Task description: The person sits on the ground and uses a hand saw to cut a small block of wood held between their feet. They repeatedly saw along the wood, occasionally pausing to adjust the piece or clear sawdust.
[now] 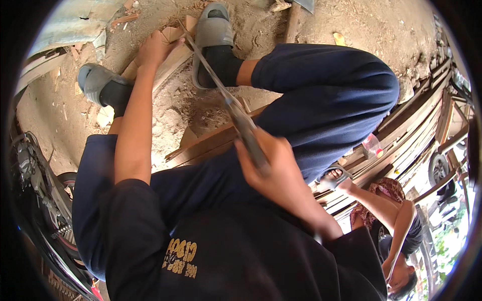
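My right hand is wrapped around the dark handle of a long machete. Its narrow blade, seen nearly edge-on and a little blurred, slants up and left toward my left hand. That hand presses on a length of wood lying on the ground between my sandalled feet. My left fingers close around its far end, partly hidden by the hand itself. The blade's tip appears close to that end; whether it touches the wood I cannot tell.
A wooden board lies under my legs. A wooden-handled tool rests at the far edge. At left stands a motorcycle. Stacked planks, a plastic bottle and another seated person are at right.
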{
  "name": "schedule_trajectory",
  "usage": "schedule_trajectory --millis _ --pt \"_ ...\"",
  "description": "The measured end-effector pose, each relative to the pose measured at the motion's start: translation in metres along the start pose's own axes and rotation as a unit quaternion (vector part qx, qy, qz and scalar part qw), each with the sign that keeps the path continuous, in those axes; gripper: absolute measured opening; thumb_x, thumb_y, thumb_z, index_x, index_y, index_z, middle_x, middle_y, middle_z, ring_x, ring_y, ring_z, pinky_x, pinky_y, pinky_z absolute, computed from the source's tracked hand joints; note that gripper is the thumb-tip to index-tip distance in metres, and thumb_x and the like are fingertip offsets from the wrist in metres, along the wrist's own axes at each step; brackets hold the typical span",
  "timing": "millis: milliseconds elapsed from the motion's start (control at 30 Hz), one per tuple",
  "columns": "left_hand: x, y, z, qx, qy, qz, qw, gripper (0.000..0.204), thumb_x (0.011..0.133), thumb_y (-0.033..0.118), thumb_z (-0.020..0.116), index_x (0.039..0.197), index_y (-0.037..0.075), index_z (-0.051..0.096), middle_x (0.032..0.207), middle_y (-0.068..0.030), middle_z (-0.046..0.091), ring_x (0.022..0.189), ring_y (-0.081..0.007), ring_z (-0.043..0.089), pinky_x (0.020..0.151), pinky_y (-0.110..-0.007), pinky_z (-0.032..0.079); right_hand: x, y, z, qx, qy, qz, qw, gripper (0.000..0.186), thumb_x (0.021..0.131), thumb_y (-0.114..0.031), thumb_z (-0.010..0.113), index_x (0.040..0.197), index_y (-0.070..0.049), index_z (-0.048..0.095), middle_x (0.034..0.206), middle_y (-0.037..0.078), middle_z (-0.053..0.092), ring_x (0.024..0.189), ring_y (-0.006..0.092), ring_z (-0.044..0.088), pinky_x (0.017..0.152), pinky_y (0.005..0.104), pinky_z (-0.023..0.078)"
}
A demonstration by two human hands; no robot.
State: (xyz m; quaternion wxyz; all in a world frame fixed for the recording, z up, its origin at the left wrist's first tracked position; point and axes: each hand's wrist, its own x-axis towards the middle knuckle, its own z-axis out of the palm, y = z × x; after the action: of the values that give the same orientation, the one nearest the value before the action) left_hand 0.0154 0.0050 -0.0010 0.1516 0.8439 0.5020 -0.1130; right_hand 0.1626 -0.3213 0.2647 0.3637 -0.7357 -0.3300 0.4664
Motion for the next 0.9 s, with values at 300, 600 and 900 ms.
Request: schedule_trajectory --millis 300,600,900 --pt "-0.004 0.002 -0.01 0.046 0.024 -0.003 0.999 0.096 0.071 0.082 0.067 0.117 -0.002 0.062 0.119 -0.0245 0.067 0.114 -0.0392 0.064 0.099 -0.05 0.049 -0.001 0.004 -0.011 -0.001 0.001 0.042 0.999 0.018 0.095 -0.007 0.064 0.08 0.002 0.057 0.059 0.01 0.05 0.057 0.0065 0.048 0.052 0.0322 0.04" --pt "-0.001 -0.004 -0.004 0.015 0.003 -0.021 1.0 0.104 0.068 0.083 0.069 0.124 -0.003 0.059 0.124 -0.0248 0.066 0.121 -0.0374 0.061 0.106 -0.049 0.042 -0.015 -0.013 -0.018 -0.029 -0.019 0.067 0.997 0.015 0.094 -0.005 0.065 0.082 0.002 0.058 0.063 0.011 0.055 0.055 0.0171 0.053 0.053 0.0328 0.042" --pt "-0.01 0.008 -0.006 0.021 0.066 -0.02 0.997 0.089 0.076 0.077 0.067 0.116 -0.003 0.061 0.112 -0.0216 0.069 0.111 -0.035 0.064 0.098 -0.049 0.047 -0.021 -0.013 -0.017 -0.047 0.025 0.078 0.996 0.023 0.094 -0.007 0.066 0.077 0.003 0.054 0.06 0.014 0.053 0.053 0.0132 0.044 0.052 0.0361 0.04"
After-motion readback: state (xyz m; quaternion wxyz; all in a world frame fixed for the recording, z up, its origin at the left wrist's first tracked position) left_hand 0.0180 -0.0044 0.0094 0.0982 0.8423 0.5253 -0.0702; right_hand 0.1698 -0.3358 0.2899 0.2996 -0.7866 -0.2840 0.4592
